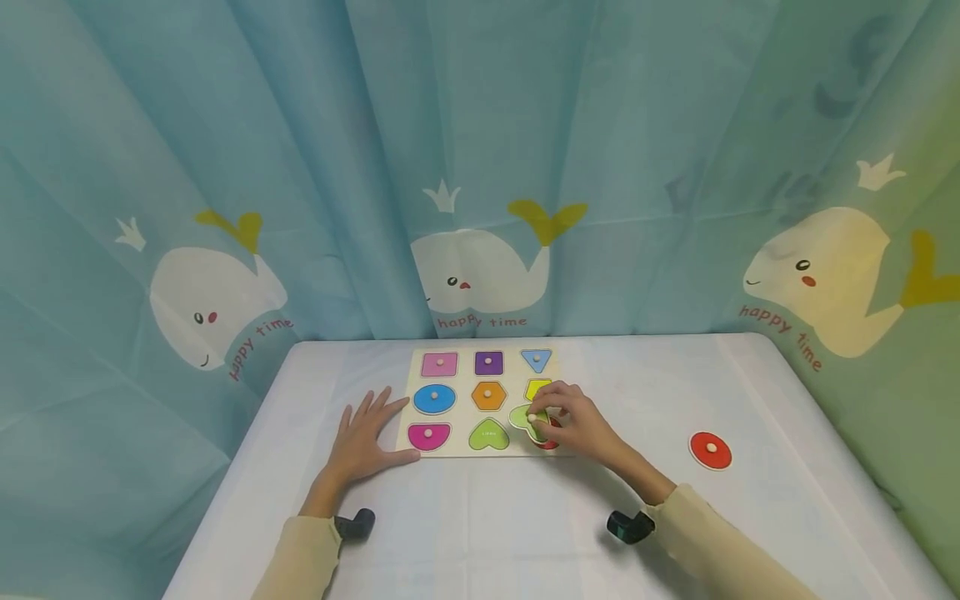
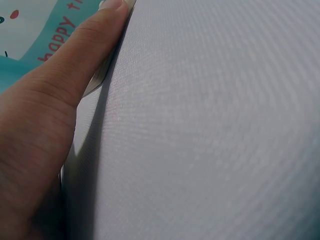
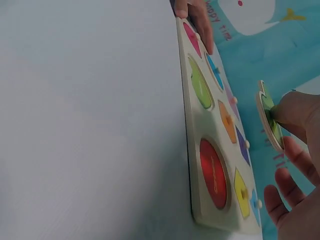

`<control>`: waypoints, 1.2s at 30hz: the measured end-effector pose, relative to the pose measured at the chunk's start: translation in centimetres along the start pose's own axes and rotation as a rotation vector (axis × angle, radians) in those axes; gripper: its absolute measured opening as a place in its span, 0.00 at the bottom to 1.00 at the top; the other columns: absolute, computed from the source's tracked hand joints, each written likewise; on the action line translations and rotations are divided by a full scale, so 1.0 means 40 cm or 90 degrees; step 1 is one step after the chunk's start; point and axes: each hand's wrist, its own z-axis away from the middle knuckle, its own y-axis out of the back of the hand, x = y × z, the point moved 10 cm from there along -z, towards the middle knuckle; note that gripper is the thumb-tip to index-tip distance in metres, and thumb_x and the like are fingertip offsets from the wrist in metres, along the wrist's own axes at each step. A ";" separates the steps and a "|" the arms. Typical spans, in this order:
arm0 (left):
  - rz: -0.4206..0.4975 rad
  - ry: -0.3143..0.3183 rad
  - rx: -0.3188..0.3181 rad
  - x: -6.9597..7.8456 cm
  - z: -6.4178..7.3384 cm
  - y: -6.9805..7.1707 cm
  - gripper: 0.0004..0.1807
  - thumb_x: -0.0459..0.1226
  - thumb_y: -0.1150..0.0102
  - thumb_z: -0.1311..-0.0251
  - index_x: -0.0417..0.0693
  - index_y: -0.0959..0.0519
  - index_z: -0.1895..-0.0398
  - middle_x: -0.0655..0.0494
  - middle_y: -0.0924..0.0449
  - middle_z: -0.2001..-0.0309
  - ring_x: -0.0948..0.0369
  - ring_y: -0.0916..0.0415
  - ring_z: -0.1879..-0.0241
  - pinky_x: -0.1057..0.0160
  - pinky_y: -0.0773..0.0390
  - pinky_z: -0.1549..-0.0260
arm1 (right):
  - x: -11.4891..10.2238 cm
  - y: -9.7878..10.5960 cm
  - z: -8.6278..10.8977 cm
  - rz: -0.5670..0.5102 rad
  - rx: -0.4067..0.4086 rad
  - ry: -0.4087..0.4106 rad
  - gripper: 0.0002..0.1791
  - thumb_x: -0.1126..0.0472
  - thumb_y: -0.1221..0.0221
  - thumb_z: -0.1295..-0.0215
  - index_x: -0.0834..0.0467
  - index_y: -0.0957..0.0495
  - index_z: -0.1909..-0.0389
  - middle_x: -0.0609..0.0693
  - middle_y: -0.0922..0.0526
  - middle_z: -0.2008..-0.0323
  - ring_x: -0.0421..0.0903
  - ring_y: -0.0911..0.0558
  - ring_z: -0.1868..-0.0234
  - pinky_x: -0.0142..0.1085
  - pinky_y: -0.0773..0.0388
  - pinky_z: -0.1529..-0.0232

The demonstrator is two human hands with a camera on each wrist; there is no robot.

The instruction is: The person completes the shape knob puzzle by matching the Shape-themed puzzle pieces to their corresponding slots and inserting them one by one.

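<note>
My right hand (image 1: pixel 577 421) pinches a green heart puzzle piece (image 1: pixel 519 416) by its small knob. The piece is held above the lower right part of a pale wooden peg puzzle board (image 1: pixel 459 417). In the right wrist view, the heart piece (image 3: pixel 266 112) is tilted and clear of the board. Beneath it lies a red round recess (image 3: pixel 214 172), partly covered in the head view. The green heart-shaped recess (image 1: pixel 489 435) in the bottom row holds no piece. Fingers spread, my left hand (image 1: pixel 360 442) rests at the board's left edge, its thumb (image 2: pixel 95 35) by the near corner.
A red round knobbed piece (image 1: pixel 710 450) lies on the white tablecloth (image 1: pixel 465 533) right of the board. Several knobbed pieces sit in the board, including a blue oval (image 1: pixel 433 405) and an orange hexagon (image 1: pixel 488 402). A whale-print curtain (image 1: pixel 480 100) hangs behind the table.
</note>
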 end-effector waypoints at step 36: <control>0.004 0.002 0.004 0.006 -0.001 0.005 0.53 0.63 0.26 0.55 0.55 0.32 0.24 0.42 0.45 0.20 0.38 0.57 0.20 0.28 0.65 0.28 | -0.032 -0.210 -0.084 0.056 -0.121 0.086 0.07 0.67 0.32 0.41 0.55 0.11 0.63 0.49 0.14 0.50 0.48 0.28 0.51 0.41 0.32 0.52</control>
